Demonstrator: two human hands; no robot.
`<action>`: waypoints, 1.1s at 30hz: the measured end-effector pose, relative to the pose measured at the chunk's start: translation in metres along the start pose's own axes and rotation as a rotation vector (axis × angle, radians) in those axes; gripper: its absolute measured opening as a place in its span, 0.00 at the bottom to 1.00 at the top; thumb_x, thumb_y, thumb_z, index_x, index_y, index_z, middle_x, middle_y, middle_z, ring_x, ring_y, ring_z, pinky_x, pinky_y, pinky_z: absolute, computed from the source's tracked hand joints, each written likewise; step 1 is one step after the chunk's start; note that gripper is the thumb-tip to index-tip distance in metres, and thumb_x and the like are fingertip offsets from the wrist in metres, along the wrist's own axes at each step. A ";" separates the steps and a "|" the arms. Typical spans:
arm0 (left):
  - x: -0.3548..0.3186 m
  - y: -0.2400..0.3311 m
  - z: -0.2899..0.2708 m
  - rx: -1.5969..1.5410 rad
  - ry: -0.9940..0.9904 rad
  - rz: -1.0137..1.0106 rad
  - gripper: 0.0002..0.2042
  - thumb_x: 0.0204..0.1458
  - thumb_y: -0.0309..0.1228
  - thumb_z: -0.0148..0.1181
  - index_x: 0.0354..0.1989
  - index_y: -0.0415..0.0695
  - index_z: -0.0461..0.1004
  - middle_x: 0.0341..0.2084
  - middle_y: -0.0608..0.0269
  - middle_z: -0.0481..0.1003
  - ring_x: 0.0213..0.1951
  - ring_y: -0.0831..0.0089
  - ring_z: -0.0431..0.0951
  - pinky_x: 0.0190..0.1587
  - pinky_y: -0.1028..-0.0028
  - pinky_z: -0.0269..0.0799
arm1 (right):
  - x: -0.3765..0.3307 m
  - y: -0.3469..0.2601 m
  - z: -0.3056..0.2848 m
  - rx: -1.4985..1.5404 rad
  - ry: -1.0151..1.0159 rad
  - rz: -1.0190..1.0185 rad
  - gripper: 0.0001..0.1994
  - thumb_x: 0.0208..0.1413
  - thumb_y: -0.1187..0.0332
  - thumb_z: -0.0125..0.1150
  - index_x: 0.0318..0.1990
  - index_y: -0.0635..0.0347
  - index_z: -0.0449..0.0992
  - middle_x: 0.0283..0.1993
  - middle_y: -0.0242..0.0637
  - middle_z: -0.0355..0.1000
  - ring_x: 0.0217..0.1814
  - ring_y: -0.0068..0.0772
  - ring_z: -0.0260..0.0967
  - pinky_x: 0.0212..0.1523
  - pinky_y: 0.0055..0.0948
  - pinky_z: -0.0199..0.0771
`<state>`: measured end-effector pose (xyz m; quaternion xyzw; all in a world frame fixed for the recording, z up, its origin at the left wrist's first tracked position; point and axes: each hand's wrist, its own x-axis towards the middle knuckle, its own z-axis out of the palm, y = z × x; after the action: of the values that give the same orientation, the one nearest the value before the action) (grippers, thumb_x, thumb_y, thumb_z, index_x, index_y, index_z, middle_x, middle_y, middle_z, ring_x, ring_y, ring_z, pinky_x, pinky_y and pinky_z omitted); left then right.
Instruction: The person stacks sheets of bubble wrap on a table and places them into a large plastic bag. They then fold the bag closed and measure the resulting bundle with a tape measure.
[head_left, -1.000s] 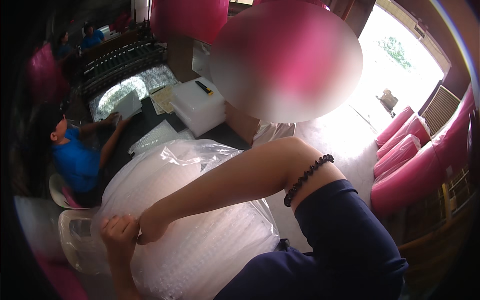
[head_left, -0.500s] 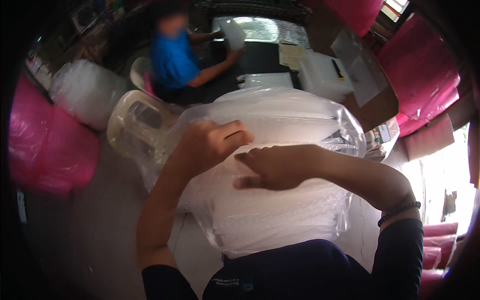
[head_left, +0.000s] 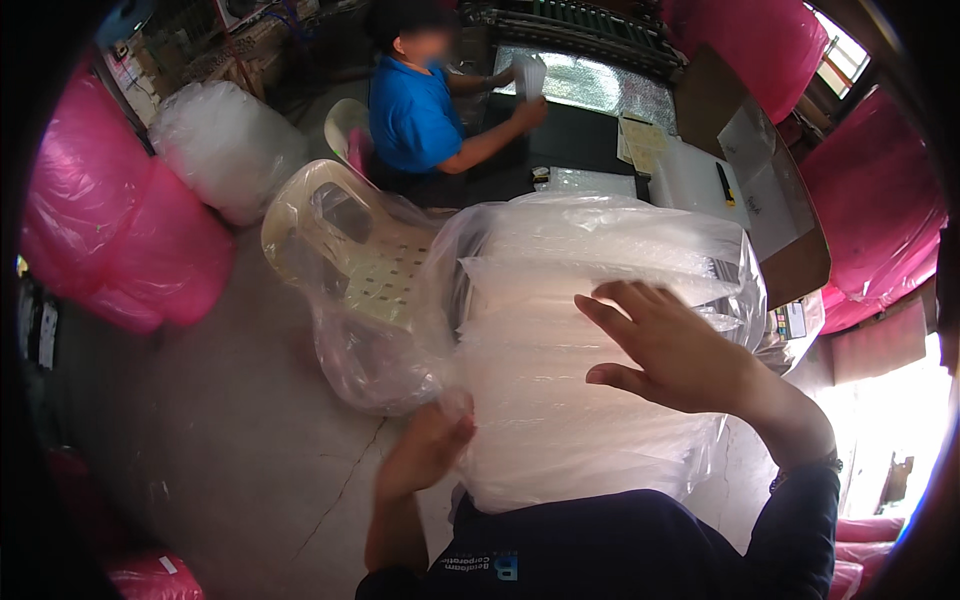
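A large clear plastic bag (head_left: pixel 375 365) spreads in front of me, its loose side draped over a cream plastic chair (head_left: pixel 300 205). Rows of whitish, translucent packing sheets (head_left: pixel 540 390) fill it; whether they are foam or bubble wrap I cannot tell. My left hand (head_left: pixel 430 447), slightly blurred, is closed on a gathered bit of the bag at the near left side of the sheets. Over the right half of the rows hovers my right hand (head_left: pixel 670 350), fingers spread and holding nothing; whether it touches the sheets is unclear.
Beyond the bag, a person in a blue shirt (head_left: pixel 415 115) holds a small stack of whitish sheets (head_left: pixel 530 78) at a dark table (head_left: pixel 580 135). A cutter (head_left: pixel 725 185) lies on a white stack at right. Pink wrapped bundles (head_left: pixel 130 220) stand left and right.
My left hand has swung down and left from the middle, drawing the bag's edge with it. My right hand has moved right and spread its fingers. The view has shifted left.
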<state>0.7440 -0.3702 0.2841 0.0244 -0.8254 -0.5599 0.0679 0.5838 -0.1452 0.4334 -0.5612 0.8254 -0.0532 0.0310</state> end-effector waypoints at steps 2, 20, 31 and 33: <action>0.002 -0.008 0.021 -0.264 -0.024 -0.092 0.09 0.55 0.32 0.53 0.28 0.40 0.65 0.15 0.66 0.63 0.20 0.76 0.63 0.22 0.77 0.59 | -0.001 0.005 0.016 0.207 0.002 0.125 0.22 0.60 0.55 0.46 0.53 0.64 0.67 0.49 0.51 0.66 0.52 0.47 0.65 0.55 0.36 0.62; 0.070 0.104 0.024 0.586 -0.224 0.492 0.24 0.48 0.41 0.58 0.48 0.35 0.67 0.44 0.52 0.69 0.44 0.62 0.71 0.49 0.64 0.64 | 0.033 0.056 0.018 0.212 -0.493 0.175 0.24 0.48 0.78 0.51 0.55 0.56 0.66 0.51 0.43 0.69 0.53 0.45 0.64 0.52 0.37 0.66; 0.106 0.122 0.033 0.884 -0.583 0.537 0.46 0.39 0.60 0.59 0.56 0.31 0.55 0.37 0.53 0.69 0.38 0.62 0.72 0.41 0.66 0.68 | 0.013 0.055 0.033 -0.126 0.002 -0.013 0.16 0.37 0.79 0.57 0.39 0.61 0.71 0.27 0.37 0.69 0.28 0.38 0.71 0.27 0.31 0.73; 0.109 0.119 0.034 0.882 -0.590 0.566 0.45 0.39 0.60 0.59 0.56 0.32 0.56 0.37 0.54 0.69 0.37 0.63 0.72 0.38 0.68 0.68 | 0.011 0.060 0.032 -0.128 0.064 -0.018 0.13 0.38 0.77 0.58 0.36 0.63 0.70 0.25 0.36 0.68 0.26 0.37 0.71 0.27 0.30 0.72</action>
<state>0.6356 -0.3068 0.3915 -0.3266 -0.9384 -0.1079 -0.0341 0.5282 -0.1351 0.3941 -0.5675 0.8225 -0.0184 -0.0318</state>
